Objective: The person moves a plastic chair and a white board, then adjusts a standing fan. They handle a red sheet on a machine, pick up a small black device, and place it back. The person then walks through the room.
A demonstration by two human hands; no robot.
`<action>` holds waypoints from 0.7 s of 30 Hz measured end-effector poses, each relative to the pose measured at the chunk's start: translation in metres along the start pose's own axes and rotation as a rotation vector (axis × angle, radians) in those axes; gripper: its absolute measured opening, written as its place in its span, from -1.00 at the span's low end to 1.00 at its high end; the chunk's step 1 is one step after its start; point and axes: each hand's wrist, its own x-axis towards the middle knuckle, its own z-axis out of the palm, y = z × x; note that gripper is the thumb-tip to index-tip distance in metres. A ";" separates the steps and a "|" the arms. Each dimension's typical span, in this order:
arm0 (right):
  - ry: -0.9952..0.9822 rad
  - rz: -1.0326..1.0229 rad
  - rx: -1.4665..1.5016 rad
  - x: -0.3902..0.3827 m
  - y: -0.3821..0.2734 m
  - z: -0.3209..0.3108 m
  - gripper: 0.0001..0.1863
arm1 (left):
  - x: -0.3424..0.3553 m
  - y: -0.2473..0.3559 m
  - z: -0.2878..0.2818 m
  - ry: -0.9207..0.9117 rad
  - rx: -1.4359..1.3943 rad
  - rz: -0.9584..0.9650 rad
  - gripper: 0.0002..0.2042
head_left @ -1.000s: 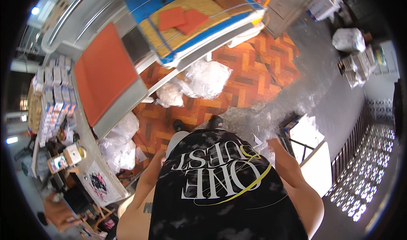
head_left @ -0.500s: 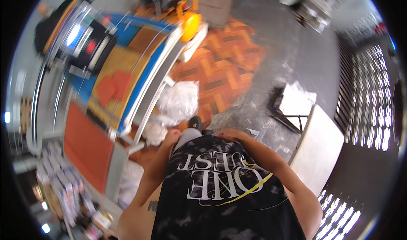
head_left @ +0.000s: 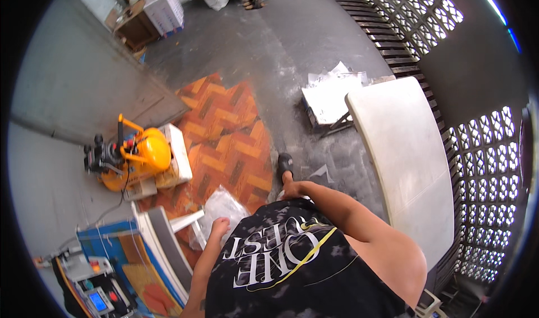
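Observation:
My left hand (head_left: 220, 226) hangs beside the black printed shirt (head_left: 281, 256), its fingers curled in, with nothing showing in it. Below it a clear plastic sheet or bag (head_left: 222, 205) lies on the floor, apart from the hand. My right hand (head_left: 291, 190) is lowered in front of the shirt, near my dark shoe (head_left: 286, 165). Its fingers are mostly hidden, so I cannot make out whether it holds anything.
A white folding table (head_left: 407, 155) stands on the right, with a paper-covered low stand (head_left: 331, 99) beyond it. To the left are a yellow air compressor (head_left: 149, 152) and a blue-topped machine (head_left: 106, 245). Orange wood-patterned flooring (head_left: 224, 132) lies ahead. A white carton (head_left: 164, 10) is far left.
My view has turned right and moved forward. The blue-topped machine has slid to the lower left, and the white table shows more fully. My left hand has moved away from my leg.

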 end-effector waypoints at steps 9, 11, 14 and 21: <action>0.380 0.251 0.337 -0.112 0.093 -0.238 -0.50 | 0.114 0.201 -0.011 -0.040 0.496 0.013 -0.75; 0.415 0.345 0.364 -0.127 0.111 -0.253 -0.53 | 0.144 0.271 -0.005 -0.027 0.390 0.192 -0.75; 0.396 0.276 0.263 -0.128 0.111 -0.278 -0.42 | 0.148 0.367 0.020 -0.029 0.209 0.375 -0.65; 0.083 -0.127 0.360 -0.113 0.022 -0.374 -0.61 | 0.124 0.533 -0.017 -0.595 0.404 0.569 -0.56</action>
